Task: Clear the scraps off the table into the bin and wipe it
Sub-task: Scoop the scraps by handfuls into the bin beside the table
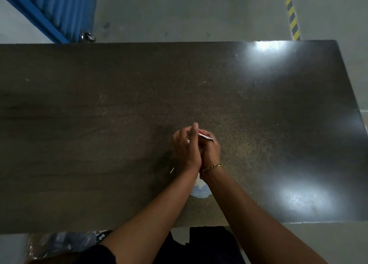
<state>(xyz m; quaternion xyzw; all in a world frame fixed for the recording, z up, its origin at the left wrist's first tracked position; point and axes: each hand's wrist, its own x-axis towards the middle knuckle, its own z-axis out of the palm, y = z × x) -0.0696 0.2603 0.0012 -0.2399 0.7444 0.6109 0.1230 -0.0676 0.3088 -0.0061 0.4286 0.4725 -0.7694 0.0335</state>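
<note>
My two hands meet over the middle of the dark table [99, 114]. My left hand [184, 146] and my right hand [211, 150] press together around red and white paper scraps [206, 135], whose edges stick out between the fingers. A gold bracelet circles my right wrist. A round pale blue and white scrap [200, 192] lies on the table under my wrists, partly hidden by my arms. A thin white sliver [172, 170] lies just left of my left wrist.
A bag of clear plastic [59, 243] sits below the table's near edge at the left. A blue cart with a caster wheel [88, 37] stands beyond the far edge. Yellow and black floor tape [291, 14] runs at the far right.
</note>
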